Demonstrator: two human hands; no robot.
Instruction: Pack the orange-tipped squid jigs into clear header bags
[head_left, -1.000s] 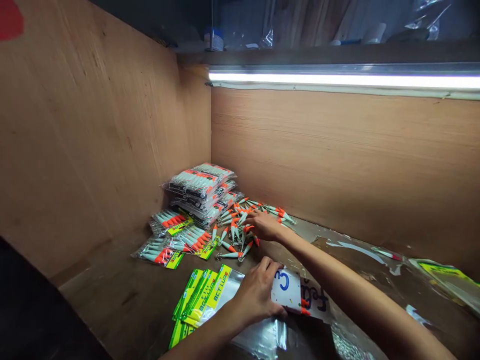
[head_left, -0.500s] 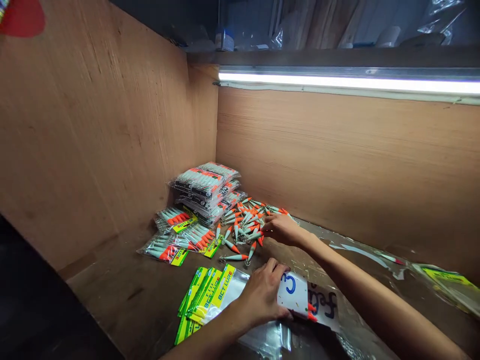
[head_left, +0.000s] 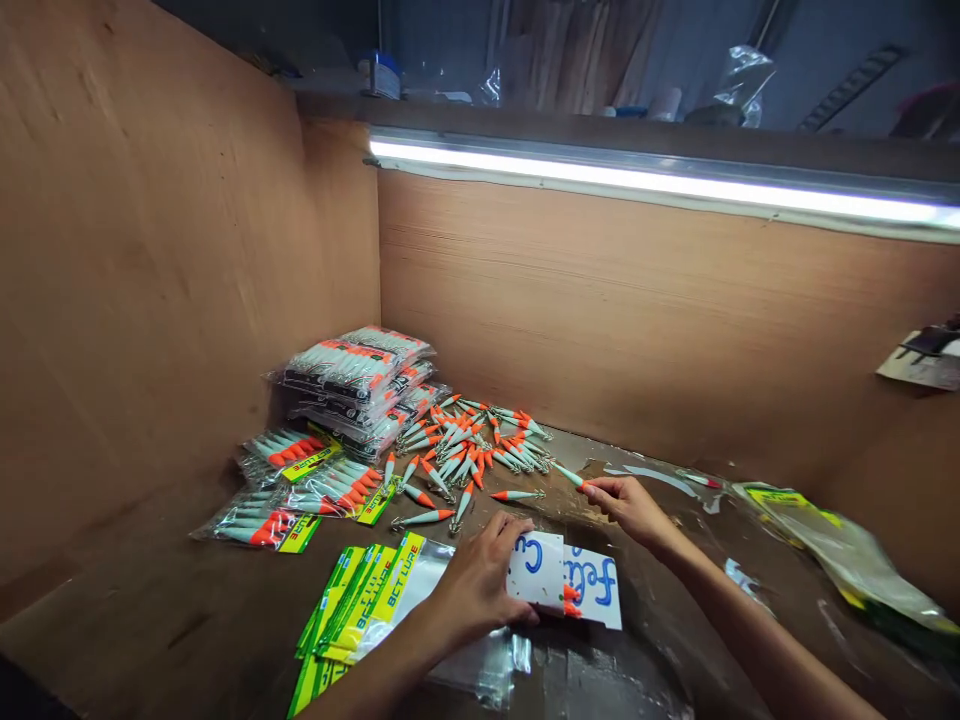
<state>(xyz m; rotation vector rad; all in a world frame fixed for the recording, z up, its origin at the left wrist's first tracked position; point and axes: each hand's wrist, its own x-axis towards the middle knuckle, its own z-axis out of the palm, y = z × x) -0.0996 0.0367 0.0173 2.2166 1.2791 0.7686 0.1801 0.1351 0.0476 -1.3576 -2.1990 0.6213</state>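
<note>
Just pulled 1 lure (head_left: 568,474) rightward from far pile (head_left: 454,462), now pinched in R hand (head_left: 626,508); gripping near white card (head_left: 536,570) w/ L hand (head_left: 487,575); so 1 more picked.

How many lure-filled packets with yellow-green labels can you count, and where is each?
3 visible: the back packet by the stacked bags, the front-left packet, and the right-hand packet nearest the loose lures. They overlap, so more may be hidden underneath.
</note>
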